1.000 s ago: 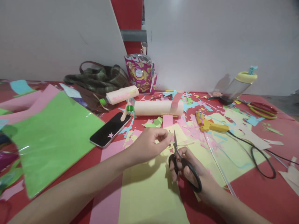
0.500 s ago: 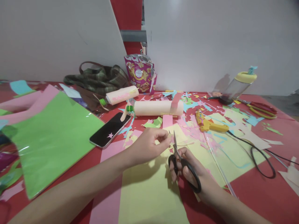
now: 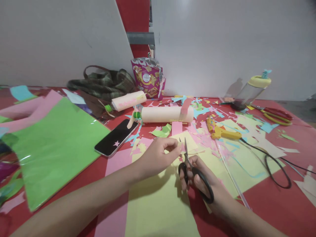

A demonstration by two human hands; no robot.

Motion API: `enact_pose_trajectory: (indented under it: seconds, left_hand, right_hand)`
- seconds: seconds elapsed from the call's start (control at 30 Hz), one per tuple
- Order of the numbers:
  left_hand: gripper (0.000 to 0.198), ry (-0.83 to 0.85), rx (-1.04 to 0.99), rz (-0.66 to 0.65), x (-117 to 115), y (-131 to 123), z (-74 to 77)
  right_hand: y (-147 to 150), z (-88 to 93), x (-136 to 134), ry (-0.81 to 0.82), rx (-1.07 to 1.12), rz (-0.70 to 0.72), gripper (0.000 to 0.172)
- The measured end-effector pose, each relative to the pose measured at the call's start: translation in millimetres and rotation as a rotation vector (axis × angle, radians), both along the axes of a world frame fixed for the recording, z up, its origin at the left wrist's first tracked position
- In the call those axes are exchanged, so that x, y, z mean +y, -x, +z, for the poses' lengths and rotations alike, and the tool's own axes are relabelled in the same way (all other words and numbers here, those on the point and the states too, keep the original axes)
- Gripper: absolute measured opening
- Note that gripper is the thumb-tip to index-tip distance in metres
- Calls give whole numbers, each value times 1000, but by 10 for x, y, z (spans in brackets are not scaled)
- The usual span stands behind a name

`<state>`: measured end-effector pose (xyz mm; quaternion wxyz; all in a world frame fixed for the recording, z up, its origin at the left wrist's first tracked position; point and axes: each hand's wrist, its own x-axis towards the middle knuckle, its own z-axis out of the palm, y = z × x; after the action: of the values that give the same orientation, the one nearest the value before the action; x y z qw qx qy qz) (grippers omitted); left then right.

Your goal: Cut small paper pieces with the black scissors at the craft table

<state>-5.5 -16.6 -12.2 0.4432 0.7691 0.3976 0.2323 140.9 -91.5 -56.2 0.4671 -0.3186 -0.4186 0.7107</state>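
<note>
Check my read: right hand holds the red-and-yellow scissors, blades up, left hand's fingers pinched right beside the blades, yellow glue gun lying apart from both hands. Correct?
One error. The right hand holds the black-handled scissors. The red-and-yellow scissors lie at the table's far right, with no hand on them. The head view shows this. The rest stands: blades up, left hand fingers pinched beside them, glue gun apart.

Two white panels (image 3: 61, 39) stand behind the red table (image 3: 283, 204); a red strip (image 3: 133, 16) shows between them.

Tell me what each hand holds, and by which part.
Right hand grips black scissors by the handle loops. Left hand pinches a tiny scrap; where on it cannot be told.
</note>
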Motion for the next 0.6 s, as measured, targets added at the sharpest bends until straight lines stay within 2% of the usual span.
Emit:
enact_pose_trajectory:
  seconds: [0.3, 0.6]
  left_hand:
    - [34, 86, -87, 29, -18, -25, -22]
    - [29, 341, -296, 91, -62, -78, -100]
  right_hand:
    - [1, 15, 8, -13, -5, 17, 26]
    - [0, -23, -12, -11, 33, 1, 24]
